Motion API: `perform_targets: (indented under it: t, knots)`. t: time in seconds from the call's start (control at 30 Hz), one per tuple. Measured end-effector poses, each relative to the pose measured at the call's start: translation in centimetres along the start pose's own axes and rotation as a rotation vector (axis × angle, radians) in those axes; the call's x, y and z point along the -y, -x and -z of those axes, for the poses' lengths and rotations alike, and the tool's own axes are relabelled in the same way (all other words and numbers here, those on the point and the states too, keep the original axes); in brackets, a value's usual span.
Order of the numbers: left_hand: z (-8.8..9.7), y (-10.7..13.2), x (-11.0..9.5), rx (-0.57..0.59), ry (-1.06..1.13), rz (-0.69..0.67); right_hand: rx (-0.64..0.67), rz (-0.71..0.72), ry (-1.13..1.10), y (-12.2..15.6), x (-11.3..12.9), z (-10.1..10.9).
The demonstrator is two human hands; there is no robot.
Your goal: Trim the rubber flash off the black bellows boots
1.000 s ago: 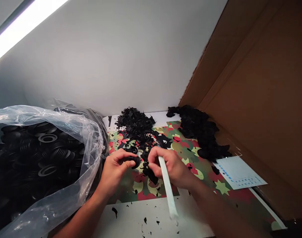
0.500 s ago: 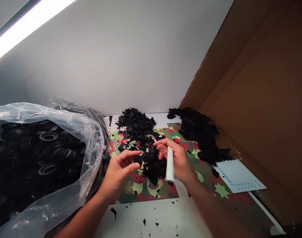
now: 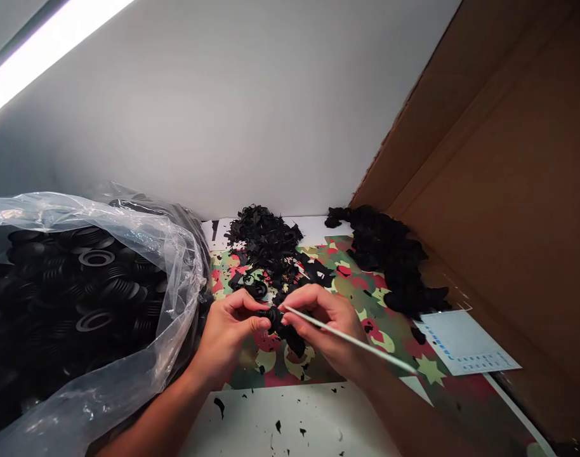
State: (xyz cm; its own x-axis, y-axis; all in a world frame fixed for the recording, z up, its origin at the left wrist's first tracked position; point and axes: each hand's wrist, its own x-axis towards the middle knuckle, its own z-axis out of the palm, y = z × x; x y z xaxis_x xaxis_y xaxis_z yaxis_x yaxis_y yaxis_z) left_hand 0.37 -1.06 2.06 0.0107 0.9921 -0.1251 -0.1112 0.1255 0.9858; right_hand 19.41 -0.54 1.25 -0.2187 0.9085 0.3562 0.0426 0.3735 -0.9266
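My left hand (image 3: 230, 327) is closed, with finger and thumb pinching a small black ribbed rubber bellows (image 3: 273, 316). My right hand (image 3: 321, 320) meets it from the other side, its fingertips at the edge of the part. A long, thin, pale stick-like tool (image 3: 351, 336) lies across the right hand, held near its narrow tip by the fingers and slanting down to the right. Whether the tip touches the bellows cannot be made out. Below and behind the hands lie black rubber scraps, partly hidden by the fingers.
On the left stands a clear plastic bag (image 3: 183, 254) full of black ribbed parts (image 3: 97, 257). Black shavings (image 3: 261, 238) are heaped at the back. A dark pile (image 3: 389, 254) lies along the cardboard wall (image 3: 509, 190). A white card (image 3: 471, 343) rests on the patterned sheet (image 3: 430, 368).
My right hand has moved left and down to the bellows, and the pale tool has swung from upright to slanting. The left hand has tilted the bellows slightly and keeps hold of it.
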Motion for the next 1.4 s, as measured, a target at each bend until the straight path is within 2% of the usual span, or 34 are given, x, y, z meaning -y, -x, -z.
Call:
perform_targets:
  t: [0.13,0.23,0.47,0.7,0.83,0.9,1.03,1.23,1.33,1.4]
  knots:
    - [-0.1,0.1,-0.4,-0.006,-0.073,0.015,0.077,0.213,0.125,0.2,0.1,-0.7]
    - [-0.1,0.2,-0.5,-0.008,-0.1,0.016,0.096,0.302,0.211,0.2,0.2,-0.8]
    - [-0.1,0.2,-0.2,-0.01,-0.13,0.007,0.123,0.335,0.255,0.2,0.2,-0.5]
    - [0.2,0.2,0.5,0.045,-0.14,0.064,0.159,0.405,0.343,0.0,-0.2,-0.1]
    - [0.5,0.0,0.7,0.027,-0.257,-0.002,0.188,0.54,0.479,0.0,-0.8,-0.4]
    - [0.6,-0.2,0.8,0.009,-0.302,-0.049,0.175,0.561,0.536,0.2,-1.1,-1.0]
    - [0.4,-0.1,0.6,-0.032,-0.324,-0.127,0.05,0.461,0.61,0.4,-1.5,-1.5]
    - [0.3,0.3,0.3,0.033,-0.15,-0.08,-0.186,0.171,0.623,-1.2,-2.1,0.8]
    - [0.3,0.3,0.6,0.052,-0.126,-0.095,-0.193,0.064,0.558,-1.8,-2.5,1.5]
    - [0.2,0.6,0.5,0.061,-0.203,-0.195,-0.176,0.008,0.528,-1.9,-2.8,1.7]
